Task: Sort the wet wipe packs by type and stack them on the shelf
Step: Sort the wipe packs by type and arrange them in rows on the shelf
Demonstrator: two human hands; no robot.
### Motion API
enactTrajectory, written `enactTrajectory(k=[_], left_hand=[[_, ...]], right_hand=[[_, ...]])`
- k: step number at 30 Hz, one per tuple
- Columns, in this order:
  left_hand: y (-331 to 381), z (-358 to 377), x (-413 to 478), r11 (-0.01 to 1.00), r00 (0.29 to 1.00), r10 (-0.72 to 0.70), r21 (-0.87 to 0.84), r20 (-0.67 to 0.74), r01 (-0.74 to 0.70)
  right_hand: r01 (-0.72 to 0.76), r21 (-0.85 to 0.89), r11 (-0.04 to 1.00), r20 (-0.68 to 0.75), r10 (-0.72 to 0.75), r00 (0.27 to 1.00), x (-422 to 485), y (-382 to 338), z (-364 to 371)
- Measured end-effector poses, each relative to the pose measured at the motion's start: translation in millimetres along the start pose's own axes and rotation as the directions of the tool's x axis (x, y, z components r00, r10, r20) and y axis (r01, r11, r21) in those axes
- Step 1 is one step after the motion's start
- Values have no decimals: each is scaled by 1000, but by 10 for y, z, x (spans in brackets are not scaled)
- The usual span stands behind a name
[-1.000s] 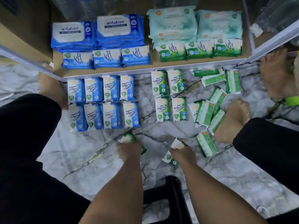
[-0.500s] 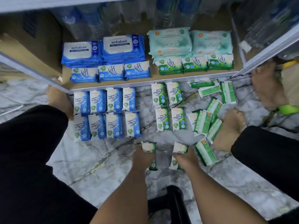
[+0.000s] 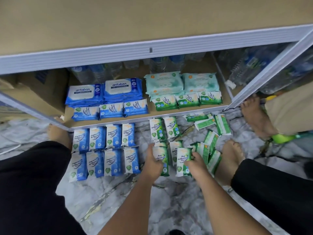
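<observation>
Nearest the camera, both forearms reach down over the grey marbled floor (image 3: 105,197). The left hand (image 3: 153,164) is clasped around a green-and-white pine antibacterial wipe pack (image 3: 162,158); the right hand (image 3: 194,162) grips a second green pine pack (image 3: 183,161) by its right edge. Both packs sit just above or on the floor, at the near end of the green rows.

Beside them to the left, eight blue-and-white fragrance-free wipe packs (image 3: 105,150) lie in two tidy rows. To the right, a loose heap of green packs (image 3: 210,143) lies unsorted, touching the person's right foot (image 3: 230,160).

Further off, the low beige shelf (image 3: 108,122) carries large blue Antabax packs (image 3: 105,91) with small blue packs before them, and pale mint packs (image 3: 181,83) with small green packs in front.

Judgement: sorting of the green type is in hand. The next move calls for laying both held packs squarely in line with the green rows, then gathering the loose heap. Shelf stacking is only partly done.
</observation>
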State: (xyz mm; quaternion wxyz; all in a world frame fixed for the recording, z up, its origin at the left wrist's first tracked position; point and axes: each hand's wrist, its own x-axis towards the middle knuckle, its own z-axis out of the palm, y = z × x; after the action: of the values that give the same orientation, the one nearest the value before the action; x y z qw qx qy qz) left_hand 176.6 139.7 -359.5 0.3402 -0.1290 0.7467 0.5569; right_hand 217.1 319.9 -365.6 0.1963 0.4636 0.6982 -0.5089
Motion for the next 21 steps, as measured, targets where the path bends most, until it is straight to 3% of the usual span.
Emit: enactTrajectory(k=[5, 11, 17, 21], left_hand=[[-10, 85, 265, 1000, 995, 5, 18, -95, -3], [-116, 163, 615, 982, 992, 43, 185, -121, -20], [-186, 259, 790, 964, 981, 28, 263, -192, 24], [-225, 310, 783, 948, 952, 143, 315, -272, -52]], right_hand=[[92, -92, 991, 38, -89, 995, 238, 33, 38], [210, -229, 950, 76, -197, 977, 594, -55, 103], [220, -266, 939, 45, -216, 975, 805, -123, 255], [211, -311, 927, -13, -226, 974, 793, -133, 359]])
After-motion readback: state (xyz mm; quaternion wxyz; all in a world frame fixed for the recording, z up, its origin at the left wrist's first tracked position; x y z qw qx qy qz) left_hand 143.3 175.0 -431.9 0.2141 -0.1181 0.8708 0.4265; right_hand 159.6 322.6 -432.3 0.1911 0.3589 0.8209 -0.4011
